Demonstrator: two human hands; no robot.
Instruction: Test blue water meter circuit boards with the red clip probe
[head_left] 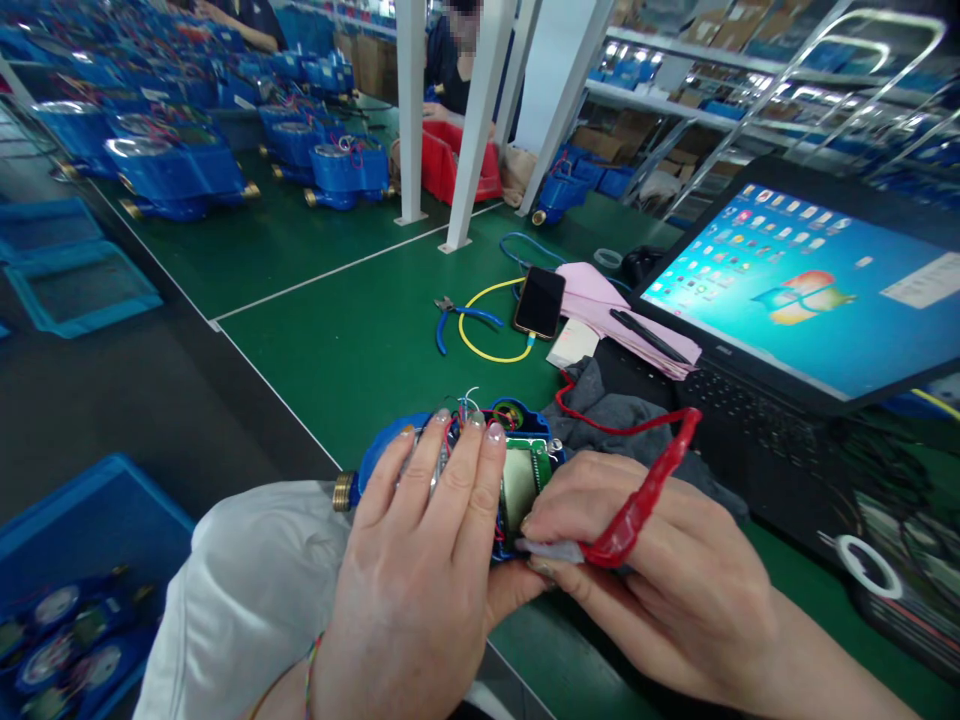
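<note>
In the head view, a blue water meter (386, 447) with a brass threaded end lies at the table's near edge. Its casing is open, showing wires and a green circuit board with a small grey display (518, 480). My left hand (427, 530) lies across the meter and holds it, fingers over its top and thumb along its near side. Between the thumb and fingers of my right hand (660, 560) is a thin grey-tipped probe (626, 520) wrapped in red, with a red cable. Its tip is at the display's near edge; whether it touches is hidden.
Blue-handled cutters (465, 313), a phone (540, 302) on a yellow cable, pink cloth (592, 295) and a laptop (817, 290) lie beyond my hands. A blue bin (112, 500) of meters stands lower left. More meters (180, 170), white posts and people are farther back.
</note>
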